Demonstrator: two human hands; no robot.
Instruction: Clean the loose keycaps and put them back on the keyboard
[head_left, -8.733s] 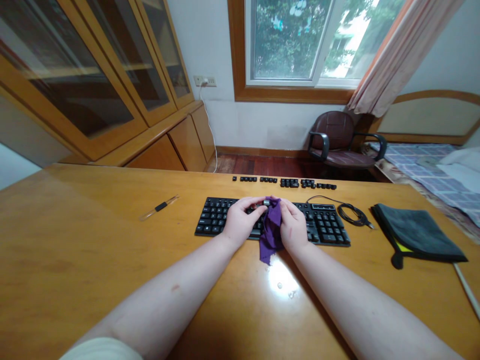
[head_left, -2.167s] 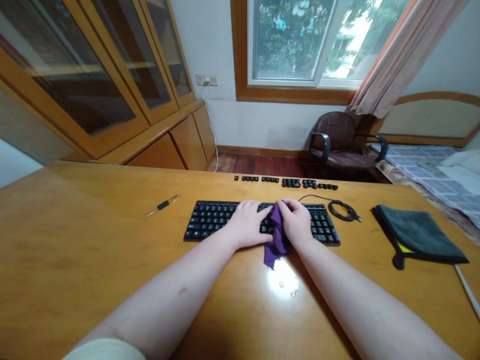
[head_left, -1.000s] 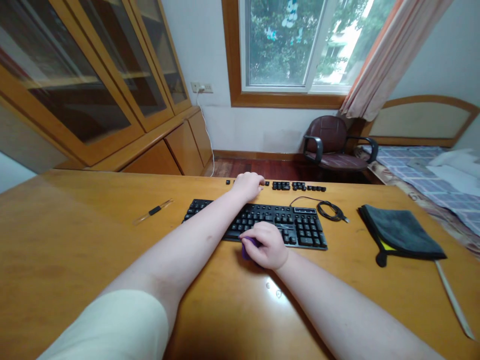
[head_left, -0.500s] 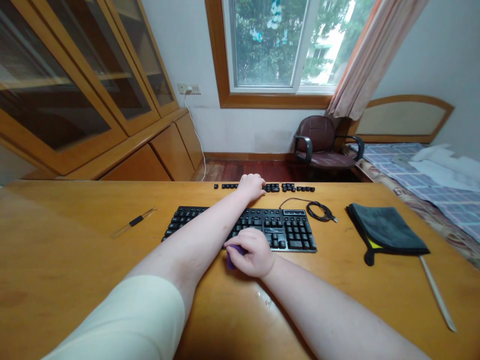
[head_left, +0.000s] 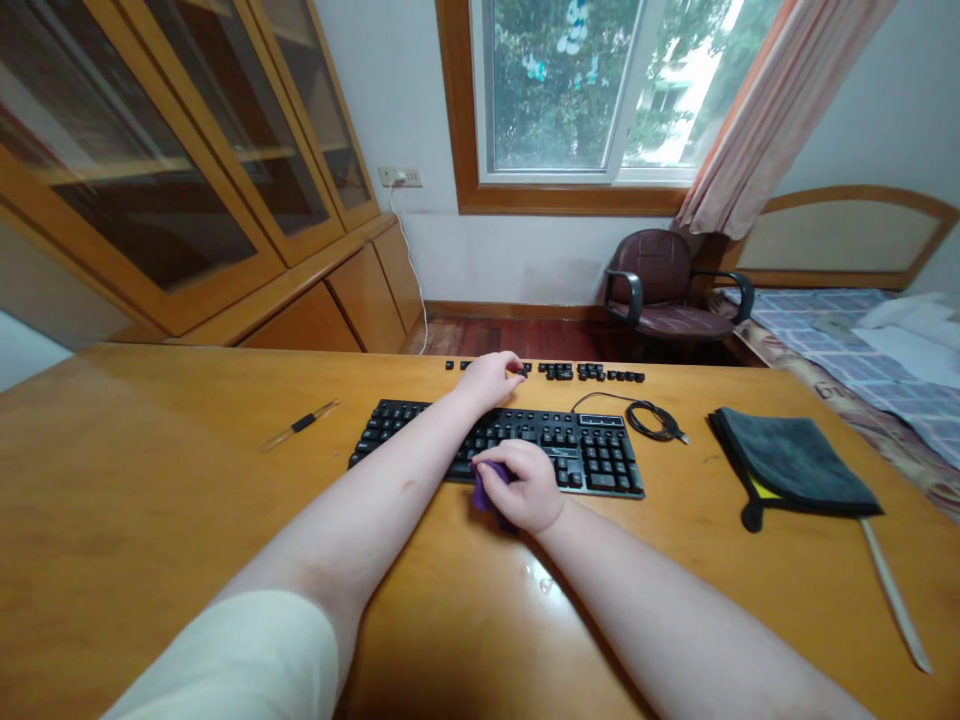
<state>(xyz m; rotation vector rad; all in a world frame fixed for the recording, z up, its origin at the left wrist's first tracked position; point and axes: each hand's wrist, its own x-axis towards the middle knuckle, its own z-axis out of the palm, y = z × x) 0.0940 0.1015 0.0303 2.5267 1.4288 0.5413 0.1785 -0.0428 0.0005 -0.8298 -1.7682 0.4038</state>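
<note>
While the right hand (head_left: 525, 487) clenches a purple cloth (head_left: 482, 493), the left hand (head_left: 489, 379) pinches a keycap (head_left: 521, 372), lettering unreadable.

Table (head_left: 150, 500) left of the keyboard (head_left: 592, 455): wide open, with only a thin pen-like tool (head_left: 300, 424) lying well apart from the keys. Near edge: open, except the right hand (head_left: 525, 487), fisted on the purple cloth (head_left: 482, 492) at the keyboard's front edge. The left forearm crosses diagonally over the keyboard's middle and blocks that lane. The left hand (head_left: 491, 375) sits at the keycap row (head_left: 592, 372) on the far edge. Only a narrow strip between row and keyboard. Right side: coiled cable (head_left: 652, 418) just beside the keyboard, a clear gap, then the folded grey cloth (head_left: 795, 465) and a thin stick (head_left: 896, 595).
</note>
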